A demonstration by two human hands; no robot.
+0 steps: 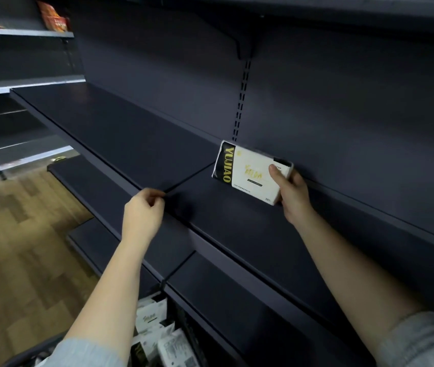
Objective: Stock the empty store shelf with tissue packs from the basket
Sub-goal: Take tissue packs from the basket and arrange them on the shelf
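Shelving of dark matte metal fills most of the view: a long dark grey shelf board (120,128) runs from upper left toward lower right, its flat top bare on the left side, with a thin seam crossing it where two boards meet. Behind it rises a dark back panel (329,102) with a slotted upright strip and a bracket carrying the shelf above. Lower dark shelf boards (237,292) step out beneath. On the main shelf, close to the back panel and just right of the seam, a white rectangular tissue pack with a black band and yellow lettering (250,172) stands on its long edge, slightly tilted. The right hand (294,193) grips the pack's right end, thumb across the front face and the other fingers wrapped behind it. The left hand (144,210) is at the shelf's front edge near the seam, its fingers curled in against the edge; whether they pinch anything cannot be told. Both forearms are bare, with light grey sleeves at the bottom of the view. At bottom centre, more white tissue packs (155,324) lie in a dark basket (33,350), partly hidden by the left arm. To the left is a wood-pattern floor (12,247), and a neighbouring pale-edged shelf unit holds red packaged goods (53,18) high up.
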